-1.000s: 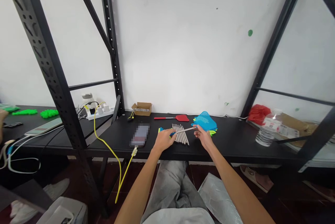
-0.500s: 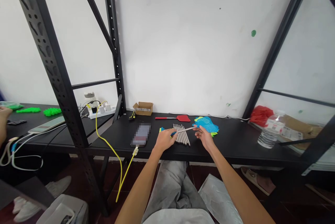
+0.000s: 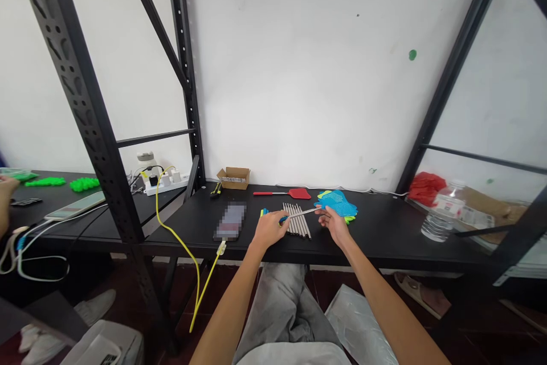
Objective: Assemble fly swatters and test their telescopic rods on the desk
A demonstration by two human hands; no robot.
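Note:
A thin silvery metal rod [image 3: 304, 213] spans the gap between my two hands, above the table. My left hand [image 3: 270, 229] is closed around its left end, where a bit of blue shows beside the fingertips. Pinched at the rod's right end are the thumb and fingers of my right hand [image 3: 332, 222]. Below the rod, several similar metal sticks [image 3: 299, 227] lie side by side in a row. A blue and yellow piece [image 3: 264, 211] pokes out behind my left hand, mostly hidden. Just behind my right hand lie blue and lime-green gloves [image 3: 339, 203].
A red spatula [image 3: 299, 193], a small open cardboard box [image 3: 235, 177] and a yellow-black cutter [image 3: 217, 189] lie along the back. At left is a phone [image 3: 231, 221] on a yellow cable [image 3: 205, 288]. A water bottle [image 3: 442, 214] stands right. Another person's hand [image 3: 6, 194] shows far left.
Almost nothing differs. Both hands keep the rod in nearly the same place, and the view has shifted very slightly.

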